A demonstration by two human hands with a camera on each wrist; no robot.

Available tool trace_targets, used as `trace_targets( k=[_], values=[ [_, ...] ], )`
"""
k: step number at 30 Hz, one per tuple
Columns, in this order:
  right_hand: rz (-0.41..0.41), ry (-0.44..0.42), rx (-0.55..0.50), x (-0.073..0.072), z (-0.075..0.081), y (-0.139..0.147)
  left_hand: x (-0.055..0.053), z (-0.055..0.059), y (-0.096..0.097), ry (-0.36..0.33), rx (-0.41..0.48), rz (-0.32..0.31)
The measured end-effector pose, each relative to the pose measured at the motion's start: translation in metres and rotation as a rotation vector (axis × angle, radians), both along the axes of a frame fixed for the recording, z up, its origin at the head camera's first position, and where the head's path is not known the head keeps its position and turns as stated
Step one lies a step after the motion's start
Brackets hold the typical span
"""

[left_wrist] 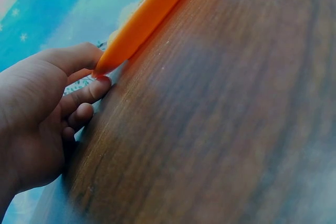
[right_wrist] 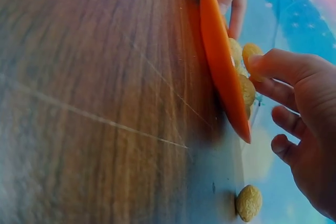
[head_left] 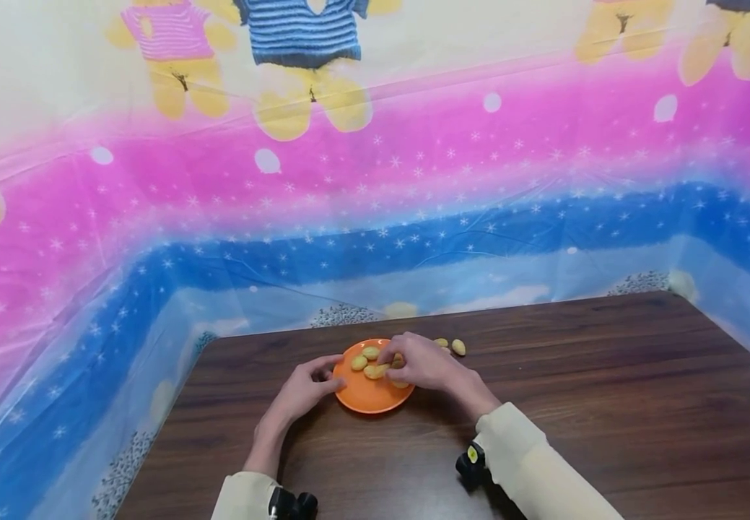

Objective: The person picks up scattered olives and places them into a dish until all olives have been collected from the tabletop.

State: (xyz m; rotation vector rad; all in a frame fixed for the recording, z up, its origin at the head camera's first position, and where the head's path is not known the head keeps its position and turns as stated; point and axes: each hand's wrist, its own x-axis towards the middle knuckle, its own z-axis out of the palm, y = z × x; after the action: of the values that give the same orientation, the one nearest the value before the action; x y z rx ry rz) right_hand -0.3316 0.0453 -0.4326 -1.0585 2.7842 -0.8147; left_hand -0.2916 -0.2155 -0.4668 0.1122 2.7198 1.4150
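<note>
An orange plate (head_left: 368, 401) lies on the table with several small, yellow, oval fruit-like pieces (head_left: 359, 362) on it; their exact kind is unclear. At its left rim, my left hand (head_left: 303, 393) pinches the plate, the thumb above the edge and a finger below, as the left wrist view shows. Over the right side of the plate is my right hand (head_left: 429, 361), covering part of it. In the right wrist view, its thumb and index finger pinch a yellow oval piece (right_wrist: 252, 56) just above the others, while the remaining fingers curl loosely.
Beyond the right hand, loose yellow oval pieces (head_left: 458, 347) lie on the dark wooden table (head_left: 576, 404); the hand partly hides them. A pink and blue printed curtain (head_left: 375, 209) stands behind the table's far edge. Both sleeves carry black wrist cameras (head_left: 472, 466).
</note>
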Motion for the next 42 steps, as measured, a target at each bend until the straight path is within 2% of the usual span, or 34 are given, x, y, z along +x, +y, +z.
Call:
trace_targets(
  k=[17,22,31,36,42],
  values=[
    [0.014,-0.015,0.081,-0.001,-0.006,-0.011,-0.001,-0.001,-0.001,-0.011,0.011,0.006],
    [0.012,0.012,0.08,0.0,-0.005,-0.01,-0.001,0.0,-0.001,-0.014,0.016,0.006],
    [-0.011,0.006,-0.013,0.005,0.003,0.003,-0.002,0.0,0.0,-0.015,0.007,0.014],
    [-0.059,-0.017,-0.086,0.006,0.002,0.017,-0.001,0.0,0.001,-0.011,0.004,0.017],
    [-0.113,0.006,-0.121,0.005,0.0,0.029,-0.001,0.0,0.001,-0.015,0.004,0.023]
  ],
)
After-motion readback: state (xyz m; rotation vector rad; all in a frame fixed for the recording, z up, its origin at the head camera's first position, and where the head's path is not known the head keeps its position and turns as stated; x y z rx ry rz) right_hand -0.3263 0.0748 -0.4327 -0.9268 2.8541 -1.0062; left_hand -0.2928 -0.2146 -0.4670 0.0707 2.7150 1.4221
